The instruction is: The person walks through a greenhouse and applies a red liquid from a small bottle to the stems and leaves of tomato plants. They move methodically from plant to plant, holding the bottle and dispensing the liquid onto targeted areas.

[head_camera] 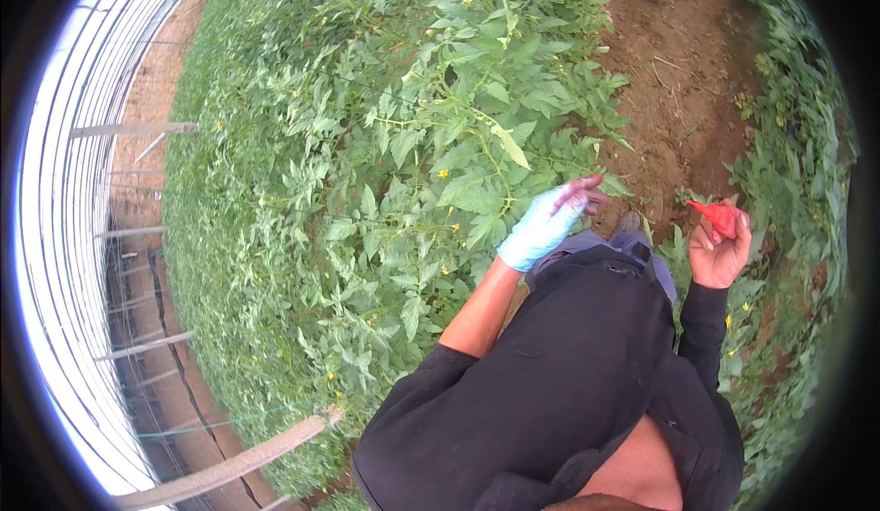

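My left hand [555,219] wears a thin light-blue glove with dark red stains over its fingers. Those fingers stretch out, a little apart, and nothing shows in them. It hovers at the edge of the leafy tomato plants [474,188], which carry small yellow flowers [443,173]. Bare and raised on the other side, my right hand [720,253] grips a small red squeeze bottle [722,219]. Its narrow nozzle points left, toward the gloved hand. Part of the bottle is hidden by my fingers and thumb.
A brown soil path [677,85] runs ahead of my feet. More plants [790,133] line its right side. Far left are wooden poles [234,466], an earthen wall [148,92] and a bright, ribbed greenhouse cover [62,188]. Thin green strings [227,425] cross among the plants.
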`<state>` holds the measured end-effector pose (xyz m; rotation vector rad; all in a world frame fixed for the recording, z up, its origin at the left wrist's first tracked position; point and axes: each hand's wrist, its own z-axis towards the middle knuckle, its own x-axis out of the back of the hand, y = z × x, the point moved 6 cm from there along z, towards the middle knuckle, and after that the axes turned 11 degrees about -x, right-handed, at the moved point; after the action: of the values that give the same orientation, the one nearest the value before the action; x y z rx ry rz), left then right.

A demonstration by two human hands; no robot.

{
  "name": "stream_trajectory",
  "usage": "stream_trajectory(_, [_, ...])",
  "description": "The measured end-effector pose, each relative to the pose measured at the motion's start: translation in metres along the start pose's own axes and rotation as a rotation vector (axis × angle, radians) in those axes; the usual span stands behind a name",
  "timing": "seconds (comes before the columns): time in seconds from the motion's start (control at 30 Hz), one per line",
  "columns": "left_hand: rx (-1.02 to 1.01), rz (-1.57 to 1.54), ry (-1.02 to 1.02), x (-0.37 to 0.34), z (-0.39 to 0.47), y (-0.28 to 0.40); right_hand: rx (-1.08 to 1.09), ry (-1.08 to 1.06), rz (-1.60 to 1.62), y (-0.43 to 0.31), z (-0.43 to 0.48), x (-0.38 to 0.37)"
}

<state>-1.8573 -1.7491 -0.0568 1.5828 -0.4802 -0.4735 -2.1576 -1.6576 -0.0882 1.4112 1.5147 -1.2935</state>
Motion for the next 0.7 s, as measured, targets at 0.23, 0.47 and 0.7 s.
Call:
stream_trajectory(0.23, [-0.180,-0.381,1.235,0.117,-0.069,0.024,-0.131,-0.098,-0.066,-0.048,0.051,-0.017])
stream_trajectory(0.47, [-0.236,-0.432,1.205,0.149,-0.054,0.036,-0.277,-0.102,-0.083,-0.012,0.091,-0.044])
stream_trajectory(0.7, [-0.248,-0.420,1.070,0.110,0.008,0.028,-0.545,-0.317,0.003,0.026,0.116,-0.084])
